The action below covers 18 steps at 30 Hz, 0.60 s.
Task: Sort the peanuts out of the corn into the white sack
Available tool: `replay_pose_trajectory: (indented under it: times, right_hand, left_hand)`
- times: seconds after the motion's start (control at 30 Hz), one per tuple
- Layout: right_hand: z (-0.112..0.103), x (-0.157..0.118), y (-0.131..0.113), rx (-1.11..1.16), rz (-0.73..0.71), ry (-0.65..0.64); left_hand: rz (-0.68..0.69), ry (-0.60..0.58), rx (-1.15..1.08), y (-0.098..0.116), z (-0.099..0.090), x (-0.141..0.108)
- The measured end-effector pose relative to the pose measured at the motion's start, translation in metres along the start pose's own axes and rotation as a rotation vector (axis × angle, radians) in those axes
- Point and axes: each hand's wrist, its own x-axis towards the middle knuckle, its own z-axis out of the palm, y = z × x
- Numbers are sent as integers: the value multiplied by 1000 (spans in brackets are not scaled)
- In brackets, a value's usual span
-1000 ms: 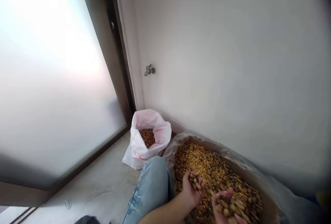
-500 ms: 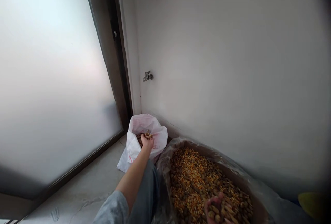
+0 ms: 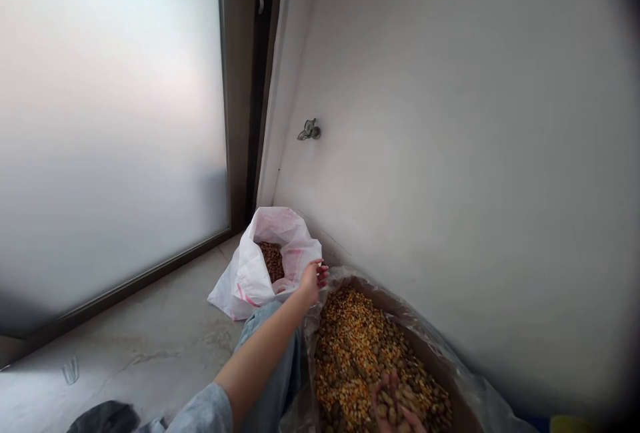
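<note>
My left hand (image 3: pixel 314 276) hangs at the right rim of a white sack (image 3: pixel 253 273), beside the plastic-lined box. Its fingers are apart and I see nothing in them. Small brown pieces (image 3: pixel 273 261) lie inside the sack, too small to name. Low in the frame my right hand (image 3: pixel 381 413) is cupped, palm up, around several unshelled peanuts (image 3: pixel 393 406). It is over a box (image 3: pixel 465 413) holding a mix of orange-yellow corn kernels (image 3: pixel 353 316) and peanuts.
Clear plastic lining (image 3: pixel 440 353) folds over the box's rim along the white wall (image 3: pixel 450 153). A metal tap (image 3: pixel 310 130) sticks out above the sack. At left is a frosted glass door (image 3: pixel 110 119). A clear object (image 3: pixel 71 371) lies on the floor.
My left hand has come out of the sack and moved right; the peanuts it held are no longer seen in it. My right hand still cups peanuts. The view has shifted.
</note>
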Motion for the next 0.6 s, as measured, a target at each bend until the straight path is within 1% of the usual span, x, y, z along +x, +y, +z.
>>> replay_pose_trajectory:
  times: [0.03,0.1,0.2,0.3,0.37,0.4,0.43,0.47,0.5,0.53,0.57,0.6]
  right_hand:
    - [17,2,-8,22,-8,-2]
    - [63,8,-24,52,-39,-31]
    - [150,22,-41,84,-64,-112]
    - [237,38,-44,-14,-6,-240]
    - [280,46,-38,-140,33,-271]
    - [295,49,-33,-225,42,-257]
    - [304,52,-29,-308,39,-223]
    - [307,54,-26,-378,29,-186]
    - [304,57,-23,-425,12,-151]
    - [296,58,-22,-447,-4,-132]
    - [281,60,-22,-450,-9,-126]
    - [261,62,-23,-440,-1,-131]
  left_hand:
    - [-33,0,5,-4,1,1]
    - [-113,11,15,-12,2,2]
    - [-182,65,7,-19,2,6]
    - [-191,131,-5,-22,1,11]
    - [-196,158,0,-23,0,13]
    - [-199,165,4,-23,-1,14]
    - [-201,171,8,-24,-1,14]
    - [-200,174,11,-24,-2,15]
    - [-197,174,12,-24,-2,16]
    - [-191,169,13,-24,-3,16]
    - [-186,158,13,-23,-4,17]
    - [-180,141,12,-23,-5,18]
